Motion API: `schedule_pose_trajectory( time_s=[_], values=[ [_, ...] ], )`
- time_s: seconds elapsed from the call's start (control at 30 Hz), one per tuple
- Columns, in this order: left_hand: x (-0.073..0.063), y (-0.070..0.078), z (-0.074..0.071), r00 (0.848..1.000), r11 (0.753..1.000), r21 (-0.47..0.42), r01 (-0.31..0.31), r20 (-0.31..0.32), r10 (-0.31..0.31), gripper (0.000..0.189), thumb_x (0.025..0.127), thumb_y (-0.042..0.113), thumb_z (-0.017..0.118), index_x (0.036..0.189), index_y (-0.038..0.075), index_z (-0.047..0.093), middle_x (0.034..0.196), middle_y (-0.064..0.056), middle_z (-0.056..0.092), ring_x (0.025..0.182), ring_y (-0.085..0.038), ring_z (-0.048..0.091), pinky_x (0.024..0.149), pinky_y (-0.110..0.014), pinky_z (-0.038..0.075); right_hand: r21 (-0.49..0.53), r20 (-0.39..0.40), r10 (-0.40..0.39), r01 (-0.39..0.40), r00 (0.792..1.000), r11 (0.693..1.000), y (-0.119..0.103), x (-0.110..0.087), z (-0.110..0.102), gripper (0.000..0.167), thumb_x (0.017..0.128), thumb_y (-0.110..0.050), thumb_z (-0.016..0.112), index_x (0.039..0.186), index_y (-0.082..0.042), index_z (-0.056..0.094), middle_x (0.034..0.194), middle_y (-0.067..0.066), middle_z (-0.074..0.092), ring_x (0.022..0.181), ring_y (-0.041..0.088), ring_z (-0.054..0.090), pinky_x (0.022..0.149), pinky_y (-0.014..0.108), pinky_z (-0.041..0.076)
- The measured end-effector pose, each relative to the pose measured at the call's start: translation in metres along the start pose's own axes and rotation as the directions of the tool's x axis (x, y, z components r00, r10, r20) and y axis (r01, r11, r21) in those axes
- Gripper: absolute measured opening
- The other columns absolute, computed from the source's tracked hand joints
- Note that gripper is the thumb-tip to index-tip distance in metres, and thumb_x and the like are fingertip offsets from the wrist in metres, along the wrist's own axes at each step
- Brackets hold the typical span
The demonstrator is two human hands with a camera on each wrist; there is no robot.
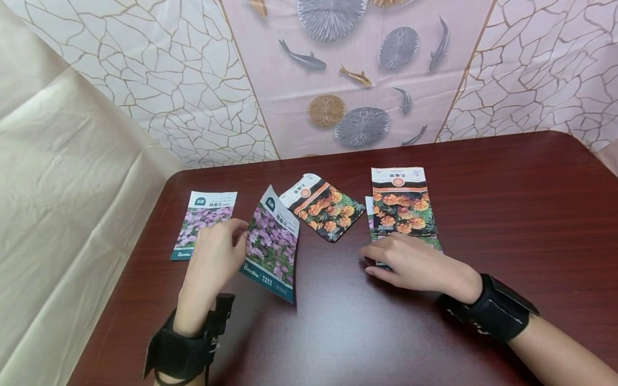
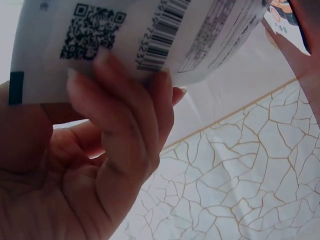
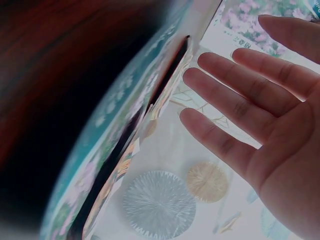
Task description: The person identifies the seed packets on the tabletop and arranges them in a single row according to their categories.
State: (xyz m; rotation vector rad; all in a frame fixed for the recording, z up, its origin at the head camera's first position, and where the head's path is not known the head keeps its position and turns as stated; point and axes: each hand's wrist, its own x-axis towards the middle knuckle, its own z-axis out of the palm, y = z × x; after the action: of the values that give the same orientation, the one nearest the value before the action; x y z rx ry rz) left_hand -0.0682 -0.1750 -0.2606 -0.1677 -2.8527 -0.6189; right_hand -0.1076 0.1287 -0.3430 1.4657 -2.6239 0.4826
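Fingers (image 2: 117,100) over one bench (image 1: 328,343): the left hand's (image 1: 214,260) are pinching one purple packet (image 1: 272,241), the right hand's (image 1: 412,262) lying apart over a second one (image 1: 433,243). A third one (image 1: 193,217) is lying leftmost, one orange packet (image 1: 324,208) centrally, another orange packet (image 1: 401,202) atop the second purple.

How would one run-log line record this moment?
left hand: holds tilted purple-flower packet | right hand: near packet stack, holding nothing | middle orange-flower packet: on table
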Motion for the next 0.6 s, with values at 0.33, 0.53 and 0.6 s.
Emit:
schedule_pose_trajectory(
  time_s=[0.33,0.53,0.6],
  values=[
    [0.007,-0.014,-0.003,0.991,0.993,-0.005,0.12,-0.052,-0.12,0.018,0.087,0.002,0.057,0.1,-0.008,0.064,0.078,-0.021,0.064,0.055,-0.023,0.052,0.048,-0.029,0.038,-0.047,-0.047,-0.093,0.09,0.995,0.995,-0.014,0.022,0.001,0.025,0.084,-0.02,0.066,0.103,-0.003,0.065,0.091,0.004,0.065,0.087,0.016,0.059,0.079,0.037,0.045],
    [0.014,-0.027,0.001,0.976,0.982,0.01,0.188,-0.109,-0.186,0.022,0.089,0.005,0.055,0.106,-0.007,0.063,0.083,-0.024,0.064,0.062,-0.029,0.054,0.05,-0.033,0.04,-0.109,-0.055,-0.177,0.17,0.983,0.979,-0.027,0.043,0.005,0.024,0.083,-0.021,0.066,0.101,-0.005,0.065,0.091,0.003,0.064,0.088,0.016,0.059,0.076,0.035,0.043],
    [0.016,-0.031,0.003,0.971,0.978,0.011,0.208,-0.123,-0.205,0.022,0.09,0.005,0.055,0.106,-0.007,0.063,0.084,-0.024,0.064,0.064,-0.03,0.055,0.053,-0.035,0.041,-0.12,-0.041,-0.183,0.177,0.982,0.977,-0.031,0.049,0.006,0.023,0.084,-0.022,0.065,0.1,-0.006,0.065,0.091,0.003,0.065,0.089,0.016,0.059,0.078,0.036,0.043]
  ],
)
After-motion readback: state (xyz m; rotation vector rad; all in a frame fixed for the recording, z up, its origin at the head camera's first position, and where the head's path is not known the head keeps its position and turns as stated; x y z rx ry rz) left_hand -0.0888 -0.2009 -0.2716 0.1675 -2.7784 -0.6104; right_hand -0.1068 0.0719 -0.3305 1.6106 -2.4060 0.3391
